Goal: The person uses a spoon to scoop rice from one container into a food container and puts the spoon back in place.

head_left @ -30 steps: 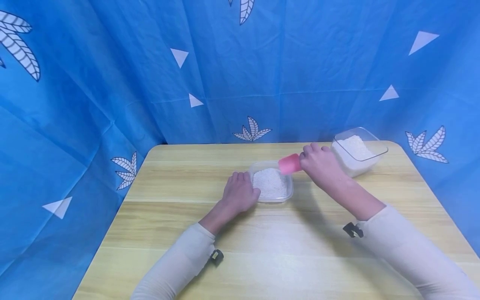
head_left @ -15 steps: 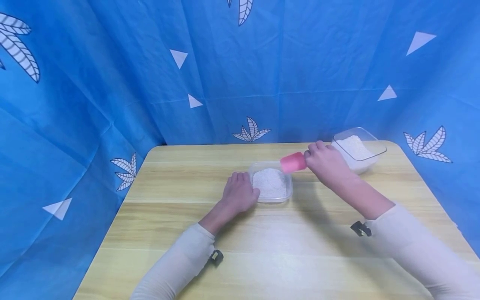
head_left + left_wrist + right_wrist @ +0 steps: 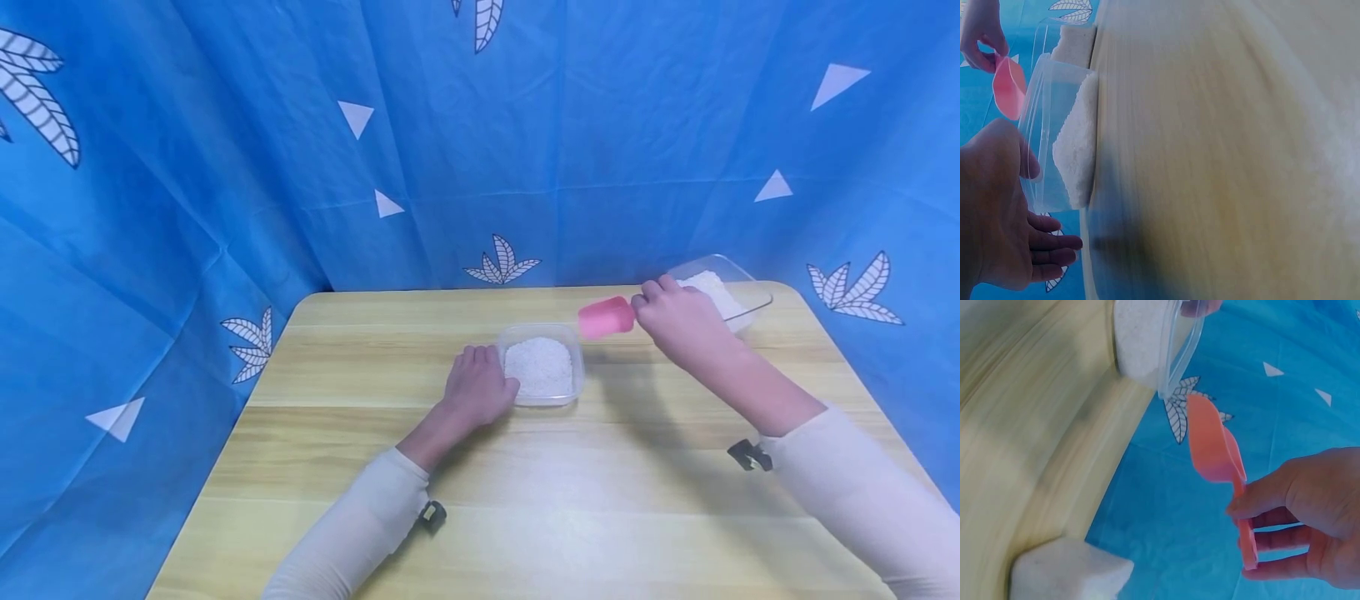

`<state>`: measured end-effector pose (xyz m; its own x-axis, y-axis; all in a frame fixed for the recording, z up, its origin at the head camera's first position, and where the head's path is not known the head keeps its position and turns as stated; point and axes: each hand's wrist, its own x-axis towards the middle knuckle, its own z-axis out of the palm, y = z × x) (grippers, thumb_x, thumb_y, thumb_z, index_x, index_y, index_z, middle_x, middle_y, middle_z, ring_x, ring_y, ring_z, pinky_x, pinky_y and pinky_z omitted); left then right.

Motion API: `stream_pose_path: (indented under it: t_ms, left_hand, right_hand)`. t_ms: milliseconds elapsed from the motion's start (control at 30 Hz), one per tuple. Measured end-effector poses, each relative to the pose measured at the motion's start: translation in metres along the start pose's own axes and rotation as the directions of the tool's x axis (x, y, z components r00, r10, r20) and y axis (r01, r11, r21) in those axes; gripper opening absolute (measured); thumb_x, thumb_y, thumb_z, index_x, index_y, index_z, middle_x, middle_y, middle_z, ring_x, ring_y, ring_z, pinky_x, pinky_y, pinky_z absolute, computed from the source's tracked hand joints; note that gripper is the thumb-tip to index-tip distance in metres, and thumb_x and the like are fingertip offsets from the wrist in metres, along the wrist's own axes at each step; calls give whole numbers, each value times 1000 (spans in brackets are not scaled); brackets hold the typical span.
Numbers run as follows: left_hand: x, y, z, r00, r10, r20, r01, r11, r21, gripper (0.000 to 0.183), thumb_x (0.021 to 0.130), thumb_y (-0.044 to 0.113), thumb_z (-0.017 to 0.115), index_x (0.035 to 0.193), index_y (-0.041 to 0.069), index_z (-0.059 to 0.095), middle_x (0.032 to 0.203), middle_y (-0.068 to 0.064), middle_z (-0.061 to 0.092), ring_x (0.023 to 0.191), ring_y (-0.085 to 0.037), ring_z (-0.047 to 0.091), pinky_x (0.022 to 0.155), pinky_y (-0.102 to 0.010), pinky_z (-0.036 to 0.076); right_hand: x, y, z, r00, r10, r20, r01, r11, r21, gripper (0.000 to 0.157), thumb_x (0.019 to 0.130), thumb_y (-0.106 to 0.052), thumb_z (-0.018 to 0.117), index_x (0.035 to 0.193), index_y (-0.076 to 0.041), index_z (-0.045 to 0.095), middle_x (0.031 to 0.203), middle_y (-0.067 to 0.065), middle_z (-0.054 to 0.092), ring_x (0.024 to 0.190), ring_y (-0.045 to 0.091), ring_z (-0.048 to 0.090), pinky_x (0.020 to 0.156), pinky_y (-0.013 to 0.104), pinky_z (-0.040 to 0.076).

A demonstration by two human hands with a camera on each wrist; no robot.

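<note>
My right hand (image 3: 686, 321) pinches the handle of a pink scoop (image 3: 606, 317) between thumb and fingers, holding it up over the table between two containers. The scoop's bowl (image 3: 1213, 447) points left, toward the smaller container. My left hand (image 3: 482, 385) rests against the left near corner of that small clear container (image 3: 543, 401), its thumb (image 3: 1030, 164) at the rim and its fingers (image 3: 1054, 256) extended along the side. A heap of fine white grains (image 3: 538, 367) lies inside. Behind my right hand stands a larger clear container (image 3: 750, 312), partly hidden, with a white heap (image 3: 712, 292).
Both containers stand on a light wooden table (image 3: 390, 358), the larger near its back right corner. A blue curtain (image 3: 637, 167) with leaf and triangle prints hangs behind the table and along its sides. A black wrist camera (image 3: 750, 455) sits at each sleeve cuff.
My right hand has moved right with the scoop, from over the small container's right rim toward the larger container. My left hand and the small container stay in place.
</note>
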<state>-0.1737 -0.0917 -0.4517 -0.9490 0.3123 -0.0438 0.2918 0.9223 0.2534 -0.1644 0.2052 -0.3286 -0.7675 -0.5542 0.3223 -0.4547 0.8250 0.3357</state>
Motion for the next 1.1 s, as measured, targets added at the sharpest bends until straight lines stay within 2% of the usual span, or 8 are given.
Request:
stream_pose_path:
  t_ms: [133, 267, 467, 600, 767, 833, 1000, 1100]
  left_hand:
    - [0, 0, 0, 1000, 3, -9, -3, 1000, -12, 45, 89, 41, 42, 112, 3, 48, 104, -10, 50, 96, -24, 41, 91, -37, 38]
    - [0, -1, 2, 1000, 12, -15, -12, 1000, -19, 43, 88, 40, 42, 110, 4, 48, 103, -10, 50, 96, -25, 41, 91, -37, 38]
    - [1, -1, 2, 1000, 22, -18, -23, 1000, -8, 43, 88, 40, 42, 109, 3, 48, 105, -11, 51, 98, -26, 43, 93, -38, 39]
    - [0, -1, 2, 1000, 19, -22, -19, 1000, -7, 41, 89, 40, 42, 108, 4, 48, 104, -11, 51, 96, -25, 43, 92, -38, 38]
    - [0, -2, 2, 1000, 13, -21, -13, 1000, -15, 41, 89, 39, 44, 108, 3, 48, 102, -10, 50, 94, -25, 42, 89, -37, 38]
    - [0, -2, 2, 1000, 12, -21, -13, 1000, -17, 41, 89, 39, 44, 109, 3, 48, 101, -10, 50, 94, -24, 42, 89, -37, 38]
    - [1, -2, 2, 1000, 12, -22, -13, 1000, -22, 41, 88, 39, 44, 108, 3, 48, 102, -10, 50, 95, -25, 42, 90, -37, 38]
    - [1, -2, 3, 1000, 14, -19, -14, 1000, -18, 40, 88, 40, 42, 107, 4, 48, 102, -9, 49, 95, -24, 41, 90, -37, 38]
  right_hand:
    - [-4, 9, 0, 1000, 14, 13, -14, 1000, 26, 18, 76, 14, 65, 89, 2, 69, 80, 16, 63, 74, 30, 54, 50, 36, 51]
    - [-8, 17, -1, 999, 29, 38, -31, 999, 40, 19, 78, 12, 63, 93, 3, 69, 86, 18, 64, 82, 33, 59, 56, 42, 55]
    - [-13, 30, -8, 995, 56, 85, -60, 997, 45, 32, 76, 13, 64, 107, 5, 68, 104, 24, 67, 100, 43, 61, 69, 51, 57]
    - [-15, 40, -12, 994, 70, 86, -73, 997, 33, 39, 75, 12, 65, 114, 5, 67, 111, 25, 67, 105, 45, 60, 78, 53, 56]
    - [-20, 53, -14, 993, 100, 59, -102, 994, 32, 36, 77, 9, 67, 113, 4, 67, 106, 26, 67, 101, 45, 60, 68, 54, 56]
    - [-22, 58, -14, 991, 111, 76, -115, 993, 42, 38, 77, 8, 67, 114, 4, 66, 106, 27, 66, 99, 45, 59, 61, 54, 55]
    - [-25, 71, -16, 979, 135, 150, -145, 988, 58, 41, 79, 8, 64, 119, 3, 63, 110, 28, 64, 100, 46, 57, 57, 54, 54]
    - [-28, 79, -15, 973, 163, 164, -175, 983, 61, 39, 80, 7, 61, 119, 2, 63, 109, 27, 64, 100, 46, 56, 55, 55, 53]
